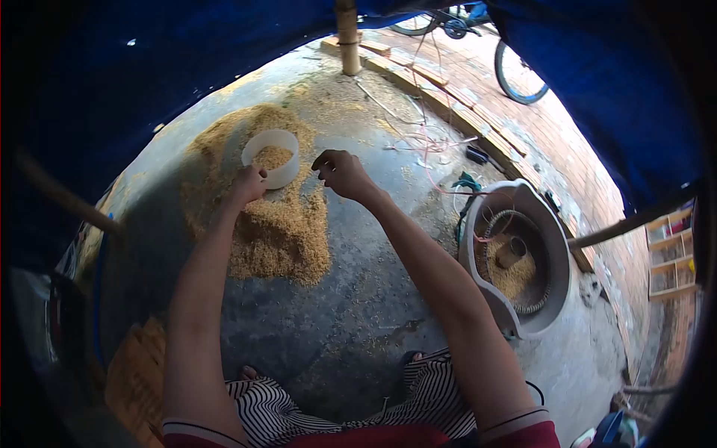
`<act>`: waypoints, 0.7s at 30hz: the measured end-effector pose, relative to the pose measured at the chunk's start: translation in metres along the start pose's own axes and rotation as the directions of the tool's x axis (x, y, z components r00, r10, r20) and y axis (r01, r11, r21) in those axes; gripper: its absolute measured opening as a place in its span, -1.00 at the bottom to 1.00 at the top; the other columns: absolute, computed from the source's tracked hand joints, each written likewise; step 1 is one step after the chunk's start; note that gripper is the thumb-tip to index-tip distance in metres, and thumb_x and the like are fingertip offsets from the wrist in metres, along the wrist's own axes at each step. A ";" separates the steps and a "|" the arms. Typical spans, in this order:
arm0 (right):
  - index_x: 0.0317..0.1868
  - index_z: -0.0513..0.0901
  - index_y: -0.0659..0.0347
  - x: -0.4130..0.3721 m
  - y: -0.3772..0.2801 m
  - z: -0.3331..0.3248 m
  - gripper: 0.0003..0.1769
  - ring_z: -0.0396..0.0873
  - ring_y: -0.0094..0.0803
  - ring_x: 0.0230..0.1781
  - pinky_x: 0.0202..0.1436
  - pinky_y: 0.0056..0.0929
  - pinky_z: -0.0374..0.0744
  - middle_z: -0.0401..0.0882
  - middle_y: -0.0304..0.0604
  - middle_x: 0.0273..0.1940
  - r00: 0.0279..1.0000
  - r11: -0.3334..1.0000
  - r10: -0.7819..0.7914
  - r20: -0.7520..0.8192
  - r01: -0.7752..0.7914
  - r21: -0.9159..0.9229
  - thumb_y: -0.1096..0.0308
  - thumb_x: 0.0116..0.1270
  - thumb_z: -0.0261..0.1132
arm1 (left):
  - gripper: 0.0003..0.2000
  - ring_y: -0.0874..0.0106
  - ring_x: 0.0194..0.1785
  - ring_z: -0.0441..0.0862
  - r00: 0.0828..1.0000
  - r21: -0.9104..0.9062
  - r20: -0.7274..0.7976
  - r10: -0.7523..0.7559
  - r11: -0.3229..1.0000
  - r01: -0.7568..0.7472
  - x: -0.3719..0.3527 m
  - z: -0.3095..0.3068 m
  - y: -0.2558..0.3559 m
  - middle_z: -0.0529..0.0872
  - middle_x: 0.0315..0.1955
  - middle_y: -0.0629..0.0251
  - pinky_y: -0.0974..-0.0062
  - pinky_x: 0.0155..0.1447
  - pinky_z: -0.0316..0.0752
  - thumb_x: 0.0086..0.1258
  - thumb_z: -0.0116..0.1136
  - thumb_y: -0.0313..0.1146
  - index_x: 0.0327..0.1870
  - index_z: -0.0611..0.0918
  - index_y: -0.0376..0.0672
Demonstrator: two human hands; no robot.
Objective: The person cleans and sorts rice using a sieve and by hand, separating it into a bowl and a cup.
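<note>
1. Grain [282, 243] lay spread and heaped on the dark concrete floor [358, 306], its thickest part on the person's side of a round whitish tub [282, 176].
2. The tub stood upright among the loose grain, near the far end of the spread, with a smaller amount of grain visible inside it.
3. The left hand [251, 184] touched the near left side of the tub, its fingers curled in; their tips were partly hidden, so I could not tell whether they were clamped on the wall.
4. The right hand [344, 173] was held just right of the tub and apart from it, its fingers loosely bent and the tips spread from the thumb. The two hands were apart, with the near part of the tub between them.
5. To the right sat a large grey basin [559, 276], holding a ribbed ring [532, 308], a short cylinder [511, 252] and more grain.
6. Thin pinkish wires [426, 142] lay tangled on the floor between the tub and the brick paving [474, 71].
7. Beyond stood a bamboo post [349, 45] and a bicycle [520, 73]; blue sheeting [149, 60] hung overhead.
</note>
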State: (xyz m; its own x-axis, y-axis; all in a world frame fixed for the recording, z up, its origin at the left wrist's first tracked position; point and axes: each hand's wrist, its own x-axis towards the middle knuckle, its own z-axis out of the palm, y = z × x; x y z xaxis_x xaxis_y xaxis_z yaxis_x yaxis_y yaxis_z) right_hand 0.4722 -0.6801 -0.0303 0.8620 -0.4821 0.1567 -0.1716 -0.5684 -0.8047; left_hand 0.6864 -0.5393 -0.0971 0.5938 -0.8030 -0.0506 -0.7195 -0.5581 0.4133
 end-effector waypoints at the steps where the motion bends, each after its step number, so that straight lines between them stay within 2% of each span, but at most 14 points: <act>1: -0.26 0.65 0.21 -0.003 -0.003 0.001 -0.73 0.60 -0.10 -0.32 -0.17 -0.23 0.53 0.62 0.11 -0.34 0.999 0.999 0.022 0.026 -0.021 -0.033 0.47 0.11 0.02 | -0.75 0.20 -0.14 0.60 1.000 -0.045 0.011 0.004 0.999 -0.004 0.004 0.000 -0.003 0.64 -0.27 0.05 0.31 -0.03 0.50 0.11 0.17 -0.36 -0.20 0.58 -0.24; 3: -0.26 0.65 0.21 -0.010 -0.009 0.002 -0.73 0.60 -0.10 -0.32 -0.16 -0.23 0.53 0.62 0.11 -0.34 0.999 0.996 -0.003 0.040 0.006 -0.091 0.46 0.12 0.02 | -0.75 0.20 -0.12 0.59 1.000 -0.109 0.006 0.007 0.994 -0.007 0.006 -0.003 -0.007 0.63 -0.25 0.05 0.29 -0.02 0.49 0.12 0.17 -0.36 -0.19 0.57 -0.24; 5: -0.25 0.63 0.22 -0.013 -0.015 0.005 -0.74 0.60 -0.10 -0.30 -0.14 -0.23 0.52 0.62 0.09 -0.33 0.992 0.987 -0.024 0.121 0.042 -0.153 0.44 0.15 0.02 | -0.74 0.18 -0.06 0.57 0.995 -0.027 0.091 0.046 0.999 -0.044 -0.002 -0.011 -0.004 0.61 -0.20 0.05 0.29 0.04 0.47 0.15 0.14 -0.36 -0.14 0.56 -0.22; 7: -0.23 0.62 0.21 -0.011 -0.034 0.007 -0.76 0.60 -0.09 -0.28 -0.13 -0.23 0.52 0.62 0.06 -0.32 0.980 0.972 -0.007 0.200 0.054 -0.227 0.40 0.19 0.04 | -0.64 0.19 -0.06 0.58 0.994 0.038 0.097 0.041 0.998 -0.045 0.021 0.019 -0.040 0.57 -0.10 0.03 0.35 0.05 0.46 0.12 0.17 -0.31 -0.04 0.52 -0.21; 9: -0.21 0.60 0.21 -0.007 -0.062 0.011 -0.77 0.60 -0.09 -0.27 -0.13 -0.23 0.52 0.62 0.04 -0.32 0.968 0.950 -0.026 0.252 0.101 -0.294 0.38 0.21 0.05 | -0.56 0.18 0.11 0.46 0.976 0.099 0.213 -0.044 0.995 0.024 0.029 0.032 -0.063 0.43 0.10 0.04 0.28 0.14 0.41 0.11 0.17 -0.28 0.05 0.48 -0.20; 10: -0.18 0.57 0.22 -0.005 -0.074 0.013 -0.79 0.61 -0.16 -0.30 -0.18 -0.28 0.54 0.63 0.01 -0.34 0.951 0.900 -0.053 0.306 0.178 -0.398 0.36 0.24 0.07 | -0.56 0.18 0.11 0.46 0.980 0.082 0.190 -0.052 0.996 0.037 0.024 0.032 -0.069 0.43 0.10 0.04 0.28 0.14 0.41 0.11 0.17 -0.28 0.05 0.48 -0.20; 11: -0.15 0.54 0.23 0.001 -0.085 0.016 -0.79 0.62 -0.22 -0.34 -0.23 -0.32 0.56 0.63 -0.02 -0.35 0.931 0.832 -0.065 0.360 0.249 -0.495 0.35 0.26 0.09 | -0.54 0.14 0.22 0.31 0.986 0.131 0.150 -0.066 0.990 0.046 0.016 0.037 -0.073 0.28 0.21 0.05 0.22 0.22 0.32 0.11 0.15 -0.27 0.07 0.47 -0.20; 12: -0.15 0.54 0.23 0.008 -0.102 0.020 -0.79 0.62 -0.22 -0.34 -0.23 -0.32 0.56 0.63 -0.02 -0.35 0.926 0.819 -0.064 0.373 0.262 -0.511 0.35 0.26 0.09 | -0.53 0.11 0.33 0.17 0.990 0.177 0.116 -0.076 0.983 0.054 0.012 0.043 -0.076 0.13 0.31 0.06 0.16 0.29 0.23 0.12 0.13 -0.26 0.09 0.47 -0.20; 13: -0.13 0.53 0.21 0.012 -0.120 0.023 -0.79 0.62 -0.20 -0.33 -0.22 -0.31 0.56 0.63 -0.02 -0.35 0.918 0.812 0.005 0.396 0.227 -0.537 0.34 0.26 0.10 | -0.53 0.11 0.33 0.17 0.991 0.155 0.114 -0.074 0.986 0.056 0.013 0.050 -0.078 0.13 0.31 0.06 0.16 0.29 0.23 0.12 0.13 -0.26 0.09 0.47 -0.20; 15: -0.11 0.51 0.19 0.025 -0.133 0.033 -0.79 0.61 -0.18 -0.32 -0.21 -0.30 0.55 0.63 -0.01 -0.34 0.906 0.795 0.087 0.415 0.188 -0.577 0.34 0.27 0.12 | -0.52 0.01 0.42 -0.15 0.990 0.147 0.089 -0.106 0.985 0.092 0.019 0.062 -0.081 -0.07 0.39 0.10 0.07 0.39 0.00 0.14 0.06 -0.27 0.13 0.45 -0.21; 16: -0.10 0.51 0.19 0.032 -0.133 0.040 -0.78 0.61 -0.18 -0.32 -0.22 -0.28 0.55 0.62 -0.01 -0.34 0.909 0.789 0.048 0.413 0.219 -0.574 0.34 0.27 0.12 | -0.52 0.01 0.42 -0.15 0.991 0.131 0.091 -0.103 0.987 0.091 0.024 0.067 -0.083 -0.07 0.39 0.10 0.07 0.39 0.00 0.14 0.06 -0.27 0.13 0.45 -0.21; 17: -0.09 0.50 0.18 0.038 -0.134 0.045 -0.78 0.61 -0.17 -0.31 -0.22 -0.26 0.55 0.62 0.00 -0.33 0.911 0.784 0.006 0.413 0.252 -0.568 0.33 0.27 0.12 | -0.50 -0.02 0.42 -0.15 0.994 0.168 0.106 -0.034 0.986 0.016 0.030 0.070 -0.085 -0.11 0.39 0.12 0.08 0.40 -0.02 0.14 0.06 -0.27 0.15 0.44 -0.22; 18: -0.10 0.50 0.18 0.041 -0.138 0.049 -0.77 0.60 -0.17 -0.30 -0.21 -0.25 0.55 0.62 0.00 -0.33 0.912 0.779 0.022 0.409 0.241 -0.579 0.33 0.26 0.12 | -0.48 -0.05 0.42 -0.16 0.992 0.206 0.125 0.032 0.977 -0.057 0.031 0.069 -0.084 -0.15 0.40 0.15 0.09 0.41 -0.03 0.13 0.06 -0.27 0.17 0.42 -0.23; 21: -0.13 0.53 0.16 0.045 -0.141 0.059 -0.77 0.58 -0.10 -0.23 -0.14 -0.17 0.51 0.60 0.03 -0.33 0.907 0.726 0.130 0.400 0.187 -0.662 0.33 0.21 0.14 | -0.46 -0.07 0.40 -0.08 0.982 0.185 0.190 0.013 0.982 -0.049 0.028 0.062 -0.082 -0.15 0.41 0.20 0.09 0.38 0.06 0.13 0.07 -0.31 0.20 0.39 -0.25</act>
State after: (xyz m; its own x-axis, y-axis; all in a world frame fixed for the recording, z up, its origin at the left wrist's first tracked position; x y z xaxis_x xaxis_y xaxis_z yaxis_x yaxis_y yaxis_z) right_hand 0.5640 -0.5820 0.0566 0.9504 -0.2448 -0.1918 -0.2787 -0.9441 -0.1759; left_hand 0.7396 -0.5297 -0.1890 0.5049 -0.8353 -0.2173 -0.8017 -0.5472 0.2404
